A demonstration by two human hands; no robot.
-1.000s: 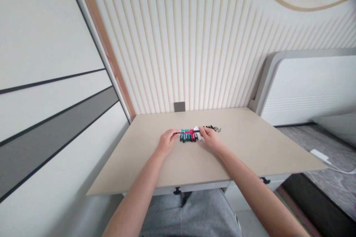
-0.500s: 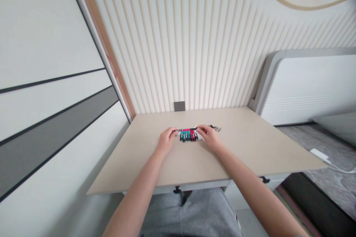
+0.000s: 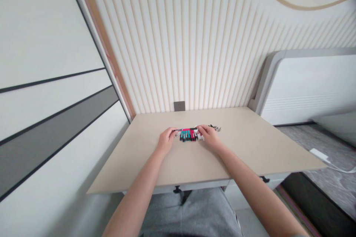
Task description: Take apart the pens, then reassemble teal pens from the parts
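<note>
Pen: red in the middle and dark toward both ends, the pen (image 3: 187, 129) spans the gap between the two grips, crosswise, apparently raised over the far ends of the pens below.
Left grip: the left grip (image 3: 166, 139) is closed in a pinch, thumb and fingers on one dark end of the pen.
Right grip: the right grip (image 3: 208, 134) pinches the opposite dark end; its exact finger contact is too small to make out.
Row of pens: between the grips and nearer the person, a row of pens (image 3: 187, 136) in teal, red, black and white lies side by side on the worktop (image 3: 250, 144).
Dark pieces: just beyond the right grip lie several dark pieces with silvery tips (image 3: 215, 128).
Handling: probably light and stiff, with a smooth barrel liable to roll or slip.
Hold: best taken near both ends, with light fingertip pressure.
</note>
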